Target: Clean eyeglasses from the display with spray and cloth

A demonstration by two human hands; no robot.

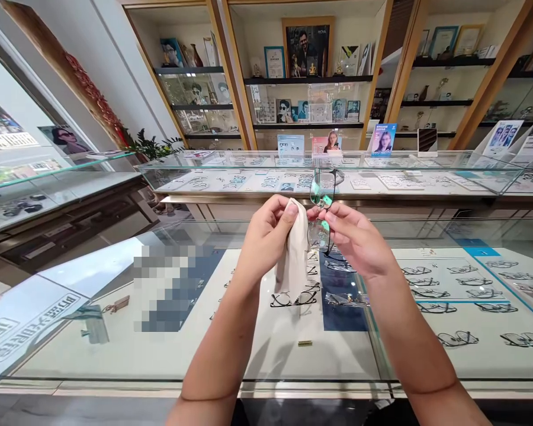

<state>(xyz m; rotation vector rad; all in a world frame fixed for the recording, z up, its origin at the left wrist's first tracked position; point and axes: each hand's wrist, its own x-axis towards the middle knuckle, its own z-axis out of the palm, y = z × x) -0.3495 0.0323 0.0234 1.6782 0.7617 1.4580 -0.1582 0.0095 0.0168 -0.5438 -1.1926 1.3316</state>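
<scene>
My left hand [270,234] pinches a pale cleaning cloth [293,260] between thumb and fingers, and the cloth hangs down below it. Just to the right, my right hand [357,234] grips a pair of eyeglasses [322,188] near the bridge. The glasses are turned on end, one lens above the fingers and the other below, with green reflections on both. The lower lens is close to the cloth; whether they touch I cannot tell. Both hands are raised above a glass display case [315,387].
Under the glass lie several rows of eyeglass frames [457,338] and a small gold tag [305,343]. A second glass counter [249,198] with upright cards crosses behind. Another case [62,189] stands at the left, and wooden shelves [308,80] line the back wall.
</scene>
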